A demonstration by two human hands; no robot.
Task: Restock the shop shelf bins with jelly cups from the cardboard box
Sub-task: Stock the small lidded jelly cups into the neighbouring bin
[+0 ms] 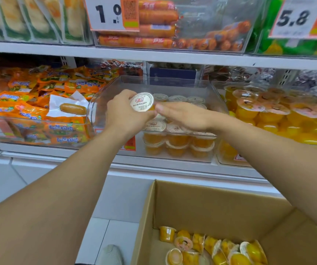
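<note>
My left hand (122,113) grips a jelly cup (142,102) with a white printed lid, holding it over the clear middle shelf bin (106,96). My right hand (184,115) reaches in flat beside it, its fingertips touching the cup's side. Stacked jelly cups (178,139) with orange filling fill the front and back of that bin. Below, the open cardboard box (201,199) holds several loose orange jelly cups (220,249) along its bottom.
A bin of bigger orange jelly cups (280,115) stands to the right. On the left, a bin holds orange snack packets (44,96). The shelf above carries sausages (153,29) and price tags (111,14). White floor tiles lie left of the box.
</note>
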